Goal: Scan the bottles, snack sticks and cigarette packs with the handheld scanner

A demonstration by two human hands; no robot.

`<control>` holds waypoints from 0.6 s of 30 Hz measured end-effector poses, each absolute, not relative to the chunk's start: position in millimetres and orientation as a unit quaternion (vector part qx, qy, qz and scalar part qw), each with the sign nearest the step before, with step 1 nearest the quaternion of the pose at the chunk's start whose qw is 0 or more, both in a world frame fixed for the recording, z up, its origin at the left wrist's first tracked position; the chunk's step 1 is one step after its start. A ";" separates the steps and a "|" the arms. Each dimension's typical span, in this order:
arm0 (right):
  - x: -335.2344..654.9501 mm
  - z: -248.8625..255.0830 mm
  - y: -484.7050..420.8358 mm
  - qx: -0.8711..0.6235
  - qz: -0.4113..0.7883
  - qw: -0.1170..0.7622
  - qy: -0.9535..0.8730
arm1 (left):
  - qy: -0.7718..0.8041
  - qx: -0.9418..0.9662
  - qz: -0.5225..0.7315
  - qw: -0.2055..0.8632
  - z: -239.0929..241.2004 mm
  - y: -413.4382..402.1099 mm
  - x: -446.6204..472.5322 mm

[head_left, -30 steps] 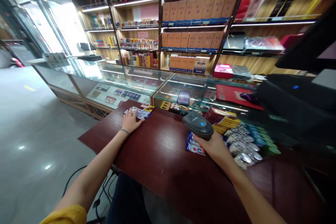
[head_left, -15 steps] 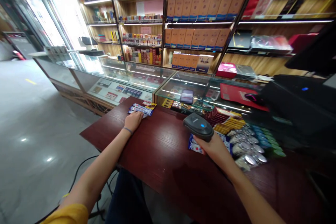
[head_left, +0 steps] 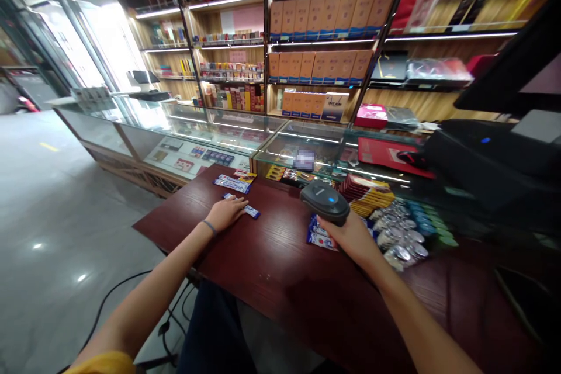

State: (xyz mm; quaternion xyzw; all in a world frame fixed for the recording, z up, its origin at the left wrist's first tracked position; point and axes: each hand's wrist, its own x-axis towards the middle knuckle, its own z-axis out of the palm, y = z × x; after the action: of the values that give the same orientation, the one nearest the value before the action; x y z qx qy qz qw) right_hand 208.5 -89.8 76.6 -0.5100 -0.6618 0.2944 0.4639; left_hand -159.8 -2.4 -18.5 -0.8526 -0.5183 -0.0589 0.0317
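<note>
My right hand [head_left: 350, 236] is closed around the handle of a grey barcode scanner [head_left: 325, 202] with a blue light, held over a blue and white snack packet [head_left: 319, 236] on the dark red wooden counter [head_left: 272, 257]. My left hand [head_left: 225, 213] lies flat on the counter with its fingers on a small blue and white packet [head_left: 248, 209]. A few more such packets [head_left: 234, 182] lie at the counter's far edge.
Silver and green wrapped sweets [head_left: 403, 234] and red-yellow packs [head_left: 366, 193] are heaped on the right. Glass display cases [head_left: 228, 128] run behind the counter. Lit shelves of boxes [head_left: 324, 17] fill the back wall. A black till machine [head_left: 486, 163] stands at right.
My left hand has drawn one small packet away from the pile at the far edge and toward me. The right hand still holds the scanner over the same packet.
</note>
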 end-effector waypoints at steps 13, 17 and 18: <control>213.2 84.6 -94.9 -0.525 0.304 0.468 -0.643 | -0.547 -0.732 -0.372 -0.166 0.3 -1.8 -71.6; 219.1 85.8 -92.3 -0.531 0.292 0.476 -0.638 | -0.480 -0.477 -0.573 -0.463 7.2 17.8 -27.9; 220.5 86.2 -91.8 -0.532 0.286 0.476 -0.639 | -0.443 -0.413 -0.594 -0.530 7.0 21.3 -19.6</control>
State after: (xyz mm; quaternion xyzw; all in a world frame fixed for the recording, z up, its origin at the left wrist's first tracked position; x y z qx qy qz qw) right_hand 220.5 -91.8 86.2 -0.5324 -0.6387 0.2856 0.4765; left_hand -19.6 21.3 7.0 -0.4131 -0.4428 -0.5937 -0.5300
